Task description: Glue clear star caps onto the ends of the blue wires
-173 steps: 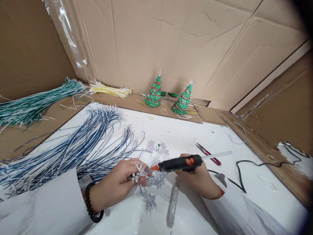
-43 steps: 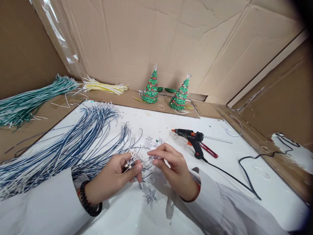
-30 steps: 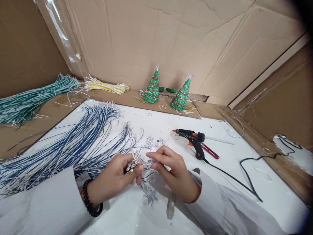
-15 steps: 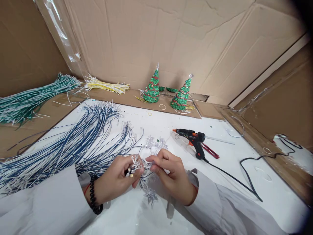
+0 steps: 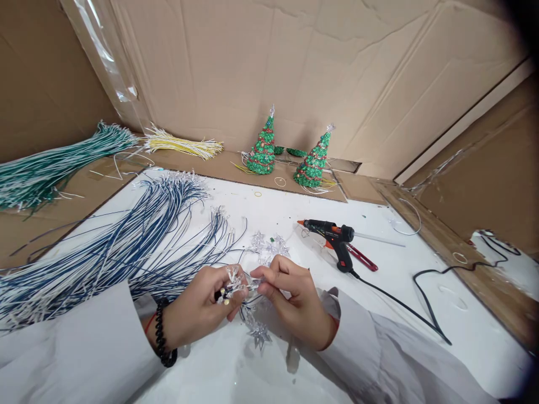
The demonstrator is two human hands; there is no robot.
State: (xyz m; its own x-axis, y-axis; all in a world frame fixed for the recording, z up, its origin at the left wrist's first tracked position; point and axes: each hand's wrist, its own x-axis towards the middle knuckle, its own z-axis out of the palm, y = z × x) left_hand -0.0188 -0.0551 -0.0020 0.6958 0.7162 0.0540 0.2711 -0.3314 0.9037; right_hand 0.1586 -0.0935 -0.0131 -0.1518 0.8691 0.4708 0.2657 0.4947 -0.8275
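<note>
Nearest on my feed: one clear star (image 5: 259, 335) hanging just below and between the hands. Just beyond, left hand (image 5: 204, 297) is clamped on a bunch of clear light heads (image 5: 232, 278) with blue and white leads. Right hand (image 5: 297, 297) has thumb and forefinger pinched together on a small clear piece (image 5: 254, 285), probably another star, mostly hidden. Key relation: that piece sits in the narrow gap between both sets of fingertips, immediately right of the light heads; its long axis looks roughly left-right, but I can't confirm. Right hand is nearer to it. Can't tell if it's seated on a light.

Farther: loose clear stars (image 5: 269, 247) past the fingertips, wire bundle (image 5: 126, 235) left, glue gun (image 5: 332, 233) right, against red-handled snips (image 5: 362, 259). Two small trees at the far edge.

Delta: six seconds back the right hand held the gun; now it's parked. Fingertips have closed in since.
</note>
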